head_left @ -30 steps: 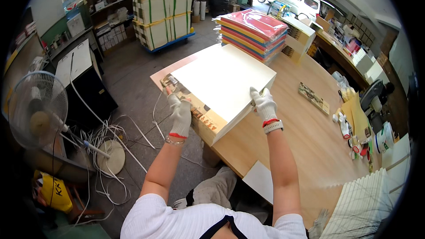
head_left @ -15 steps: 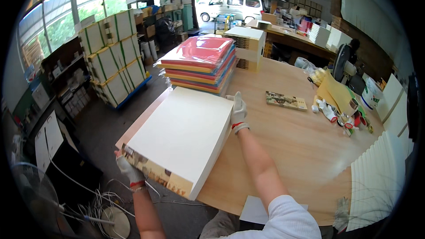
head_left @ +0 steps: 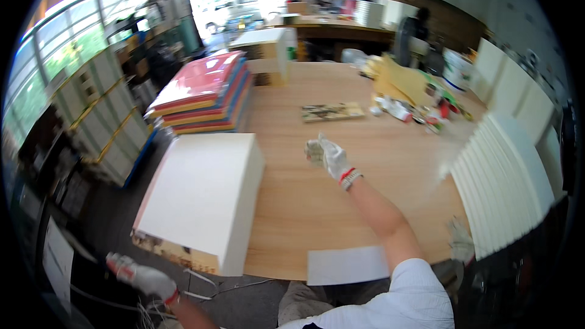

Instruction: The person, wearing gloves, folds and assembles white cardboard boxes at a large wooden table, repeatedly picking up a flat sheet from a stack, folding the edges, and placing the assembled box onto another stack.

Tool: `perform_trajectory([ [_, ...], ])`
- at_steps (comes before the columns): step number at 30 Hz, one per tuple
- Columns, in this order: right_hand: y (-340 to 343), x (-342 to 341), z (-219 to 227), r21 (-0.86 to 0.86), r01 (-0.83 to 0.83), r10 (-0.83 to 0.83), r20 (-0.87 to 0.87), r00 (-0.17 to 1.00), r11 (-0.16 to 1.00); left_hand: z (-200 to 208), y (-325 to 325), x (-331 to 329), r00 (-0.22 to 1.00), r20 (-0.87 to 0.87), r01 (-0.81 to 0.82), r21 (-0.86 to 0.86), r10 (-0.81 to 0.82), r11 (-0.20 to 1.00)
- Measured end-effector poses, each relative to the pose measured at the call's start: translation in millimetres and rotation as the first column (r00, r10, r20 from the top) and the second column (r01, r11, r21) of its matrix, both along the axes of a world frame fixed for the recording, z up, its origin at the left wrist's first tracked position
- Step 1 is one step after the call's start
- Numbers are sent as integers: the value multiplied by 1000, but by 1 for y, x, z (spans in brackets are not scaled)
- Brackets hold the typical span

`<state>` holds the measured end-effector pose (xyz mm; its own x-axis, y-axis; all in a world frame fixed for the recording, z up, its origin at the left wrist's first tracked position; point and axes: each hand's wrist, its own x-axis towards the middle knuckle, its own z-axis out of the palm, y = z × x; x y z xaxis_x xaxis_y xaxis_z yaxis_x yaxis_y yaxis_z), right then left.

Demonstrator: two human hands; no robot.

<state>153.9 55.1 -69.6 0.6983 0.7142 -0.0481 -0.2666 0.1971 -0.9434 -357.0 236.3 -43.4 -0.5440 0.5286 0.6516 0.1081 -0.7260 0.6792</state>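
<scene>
A thick block-like stack of sheets [head_left: 192,186], white on top and along its right side, lies at the table's left edge. Its near face carries tan and brown printing. My left hand [head_left: 143,277], in a white glove with a red cuff, is off the table just beyond the stack's near left corner; its fingers are stretched out, a little blurred, with nothing seen in them. Above the table, right of the stack and apart from it, my gloved right hand [head_left: 329,157] is raised with fingers apart and holds nothing. Beyond it lies a thin printed book or strip [head_left: 332,112].
A plastic-wrapped pile of coloured sheets [head_left: 201,91] stands behind the stack, with another tall pile [head_left: 262,55] farther back. Yellow paper [head_left: 399,79] and tape rolls clutter the far right. White boards [head_left: 503,180] line the right edge; a white sheet [head_left: 347,265] lies at the near edge.
Both hands have let go of the stack, which now rests at the table's left edge. My right hand has moved right, my left hand away to the near left. The view has turned right.
</scene>
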Motion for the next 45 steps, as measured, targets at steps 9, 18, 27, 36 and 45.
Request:
perform_trajectory([
  [9, -381, -51, -15, -273, 506, -260, 611, 748, 818, 94, -248, 201, 68, -646, 995, -12, -760, 98],
  [18, -497, -153, 163, 275, 947, 104, 950, -294, 167, 164, -500, 444, -802, 596, -138, -247, -38, -959],
  [27, -532, -146, 142, -167, 985, 328, 929, 169, -35, 180, -604, 454, -451, 773, -467, 221, 446, -856],
  [36, -535, -140, 141, 69, 997, 307, 950, -61, -16, 193, -633, 512, -723, 666, -331, -100, 184, -938],
  [45, -531, -144, 143, 32, 999, 167, 985, -38, 38, 192, -658, 524, -607, 794, 140, 135, 22, -981],
])
